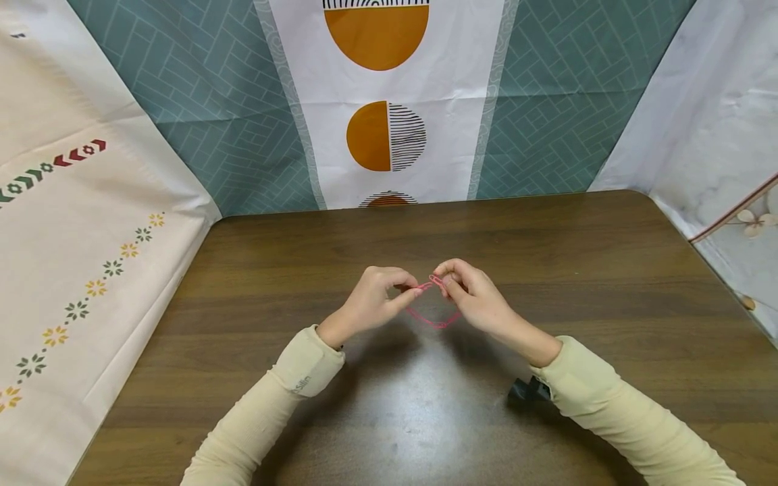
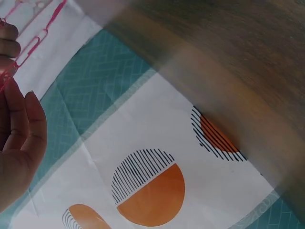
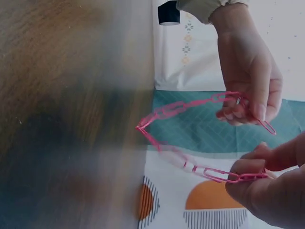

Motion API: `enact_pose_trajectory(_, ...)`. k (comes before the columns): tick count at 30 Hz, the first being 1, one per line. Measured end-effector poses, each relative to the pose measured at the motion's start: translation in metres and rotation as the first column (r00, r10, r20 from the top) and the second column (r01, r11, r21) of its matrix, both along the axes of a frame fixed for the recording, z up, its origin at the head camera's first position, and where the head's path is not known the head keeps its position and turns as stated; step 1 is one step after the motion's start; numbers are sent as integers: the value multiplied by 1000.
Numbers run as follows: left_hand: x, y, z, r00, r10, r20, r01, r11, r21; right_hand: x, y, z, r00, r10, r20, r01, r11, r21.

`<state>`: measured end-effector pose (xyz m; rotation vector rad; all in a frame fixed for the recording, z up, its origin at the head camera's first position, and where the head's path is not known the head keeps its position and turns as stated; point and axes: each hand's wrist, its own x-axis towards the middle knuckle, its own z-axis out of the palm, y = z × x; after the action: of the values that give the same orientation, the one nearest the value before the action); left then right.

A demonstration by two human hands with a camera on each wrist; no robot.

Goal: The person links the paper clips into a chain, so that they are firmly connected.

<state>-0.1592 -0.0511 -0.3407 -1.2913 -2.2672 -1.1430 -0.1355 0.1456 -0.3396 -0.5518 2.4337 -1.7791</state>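
Note:
A chain of linked pink paper clips (image 1: 439, 327) hangs in a loop between the two hands, above the table. My left hand (image 1: 378, 297) pinches one end between thumb and fingers, and a single clip sticks out past its fingertips in the right wrist view. The other end is pinched by my right hand (image 1: 477, 295), thumb against fingers. Both ends are close together in the head view. From the right wrist, the chain (image 3: 169, 110) sags to a point between the hands. In the left wrist view, part of the chain (image 2: 32, 47) shows beside my left fingers (image 2: 35, 124).
The brown wooden table (image 1: 273, 270) spreads under both arms. A patterned cloth (image 1: 231, 101) hangs behind its far edge, and a cream embroidered cloth (image 1: 109, 223) hangs on the left. Beneath the right cuff is a small black device (image 1: 527, 390).

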Motion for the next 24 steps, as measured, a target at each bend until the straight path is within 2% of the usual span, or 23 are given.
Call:
enact_pose_trajectory(3, 0, -1, -1, 1000, 1, -1, -1, 1000, -7, 0, 1, 0, 999, 26, 20, -26, 1000, 12)
enact_pose_trajectory(10, 1, 2, -2, 995, 24, -97, -32, 996, -82, 1, -3, -1, 992, 32, 121, -15, 991, -136)
enact_pose_trajectory(19, 3, 3, -1, 984, 57, -167, -71, 995, -77, 2, -7, 1, 989, 28, 143, 0, 981, -195)
enact_pose_trajectory(24, 3, 0, 1, 975, 94, -201, -106, 993, -52, 4, -7, 2, 983, 56, 175, -18, 977, -214)
